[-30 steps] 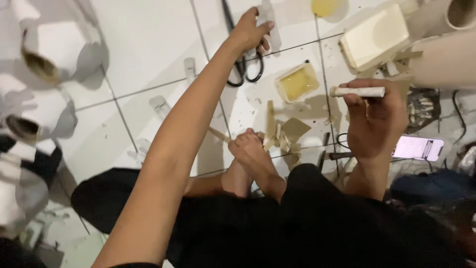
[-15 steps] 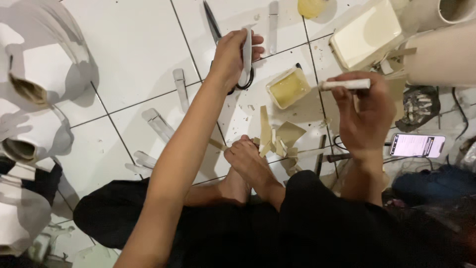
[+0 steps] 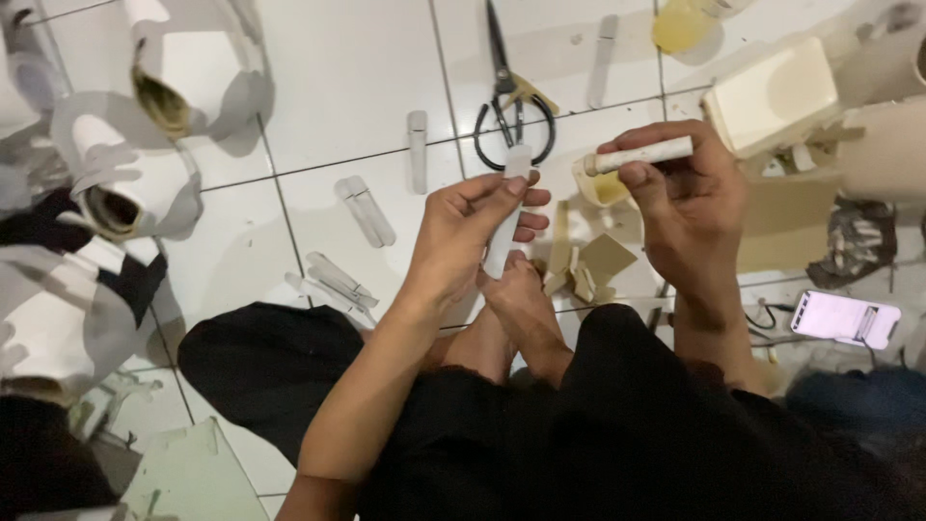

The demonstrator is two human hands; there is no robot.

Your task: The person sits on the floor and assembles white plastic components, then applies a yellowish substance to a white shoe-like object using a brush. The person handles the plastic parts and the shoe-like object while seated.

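The left hand [image 3: 473, 227] pinches one white flat strip [image 3: 506, 207] between thumb and fingers, upright over the bare foot [image 3: 521, 309]. The right hand [image 3: 690, 207] is clenched around one white stick [image 3: 641, 154] (held level). Beyond lies one pair of scissors [image 3: 509, 96]; five more strips or so are scattered on the tiled floor [image 3: 347, 87], which stays open at upper left.

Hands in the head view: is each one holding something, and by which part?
The left hand pinches a flat white strip along its middle and upper part. The right hand grips a white stick-shaped tool near its right end.
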